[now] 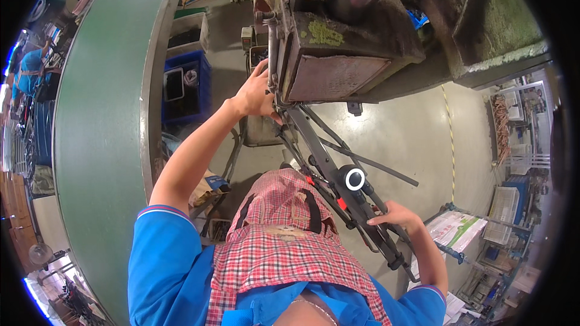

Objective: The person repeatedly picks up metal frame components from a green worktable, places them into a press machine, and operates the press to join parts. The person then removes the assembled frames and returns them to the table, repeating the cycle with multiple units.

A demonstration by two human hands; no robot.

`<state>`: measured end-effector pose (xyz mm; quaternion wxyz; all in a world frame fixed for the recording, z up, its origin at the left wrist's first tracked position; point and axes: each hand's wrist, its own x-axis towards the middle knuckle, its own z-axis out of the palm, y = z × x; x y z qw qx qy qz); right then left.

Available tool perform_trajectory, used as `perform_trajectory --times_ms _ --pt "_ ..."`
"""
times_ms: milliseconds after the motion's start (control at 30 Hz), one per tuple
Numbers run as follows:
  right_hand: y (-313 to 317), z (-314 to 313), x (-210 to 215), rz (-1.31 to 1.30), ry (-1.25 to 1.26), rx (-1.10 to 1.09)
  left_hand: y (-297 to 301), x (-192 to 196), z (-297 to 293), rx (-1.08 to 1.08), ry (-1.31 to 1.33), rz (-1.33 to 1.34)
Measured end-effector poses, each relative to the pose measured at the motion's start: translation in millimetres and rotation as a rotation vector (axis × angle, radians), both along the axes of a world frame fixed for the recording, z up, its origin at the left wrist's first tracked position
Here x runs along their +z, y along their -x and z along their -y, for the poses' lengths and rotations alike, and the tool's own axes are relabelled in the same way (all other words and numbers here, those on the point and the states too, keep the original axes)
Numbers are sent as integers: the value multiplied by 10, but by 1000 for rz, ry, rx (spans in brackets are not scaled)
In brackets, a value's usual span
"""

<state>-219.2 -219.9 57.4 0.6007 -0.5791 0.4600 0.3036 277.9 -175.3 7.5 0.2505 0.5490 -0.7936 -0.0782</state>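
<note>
A black folding tube frame (320,151), like that of a stroller, slants from the machine down to my right side. It has a round joint with a white ring (354,179) and small red parts. My left hand (255,95) curls about the frame's upper end, right beside the machine's upright metal rod (273,54); some of its fingertips are hidden there. Lower down, my right hand (396,216) grips a tube of the frame, thumb laid across it. The heavy, worn green machine (356,30) stands directly ahead, its block just above the frame's upper end.
A long green-topped table (99,114) runs along my left. Beside it on the floor stand a blue crate (205,90) and a white bin (202,33). To the right are a blue-framed rack (450,252) with a printed sheet and a yellow floor line (450,145).
</note>
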Motion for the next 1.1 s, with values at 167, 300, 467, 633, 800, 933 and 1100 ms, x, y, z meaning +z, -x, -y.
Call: perform_trajectory --times_ms 167,300,467,633,800,933,1100 --pt "-15 27 30 -27 31 19 -2 -7 -9 30 -84 -20" --pt "-106 20 146 -50 -6 8 38 38 10 82 -252 30" --pt "-150 11 210 -80 21 12 41 47 23 83 -227 91" --pt "-48 -56 244 -35 132 27 61 139 37 62 -68 151" --pt "16 -140 320 8 143 78 106 745 -83 81 -20 164" --pt "26 -378 420 59 139 140 514 407 -740 460 222 -56" --pt "183 -537 28 116 212 306 2119 -1008 -1573 581 -883 -1910"
